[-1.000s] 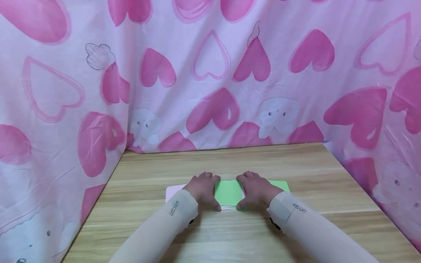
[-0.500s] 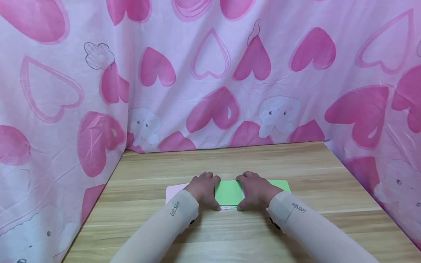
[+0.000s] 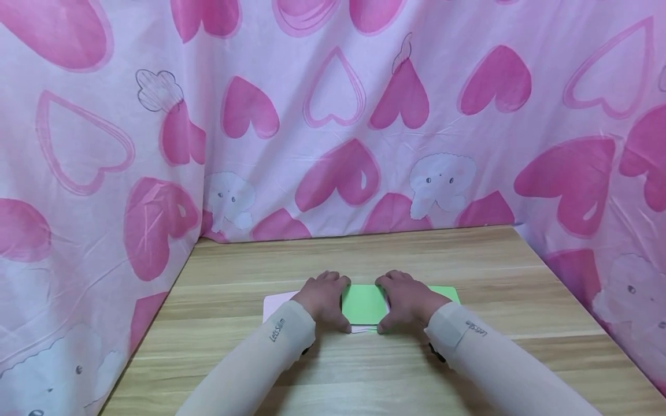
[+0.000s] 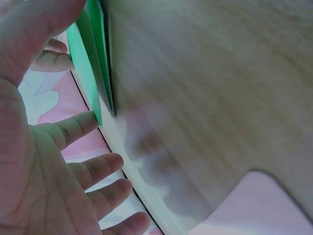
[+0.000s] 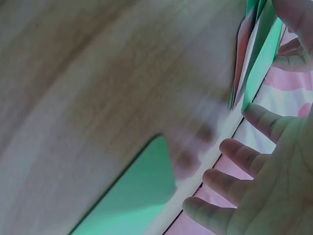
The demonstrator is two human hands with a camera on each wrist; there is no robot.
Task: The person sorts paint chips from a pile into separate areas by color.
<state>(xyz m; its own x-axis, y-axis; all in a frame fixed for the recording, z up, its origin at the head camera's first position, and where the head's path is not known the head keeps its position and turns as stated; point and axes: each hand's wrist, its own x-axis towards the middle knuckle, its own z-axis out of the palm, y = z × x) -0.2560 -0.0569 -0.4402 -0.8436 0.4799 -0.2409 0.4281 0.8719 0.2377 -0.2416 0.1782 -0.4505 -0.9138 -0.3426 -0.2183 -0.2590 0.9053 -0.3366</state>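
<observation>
The fingers of the left hand pinch one side of a pile of cards, with the thumb on the near edge and the pointing finger on the far edge. The right hand pinches the other side the same way. On both hands, the other three fingers stick out past the cards. The pile is just below the middle of the head view, between the hands. Its top card is green, and pale edges poke out at the near side. I can't tell if its bottom touches the wood table. A pink card lies left of the pile, partly behind the left hand. A green card lies to the right, partly behind the right hand. Pink heart cloth fills the top.
</observation>
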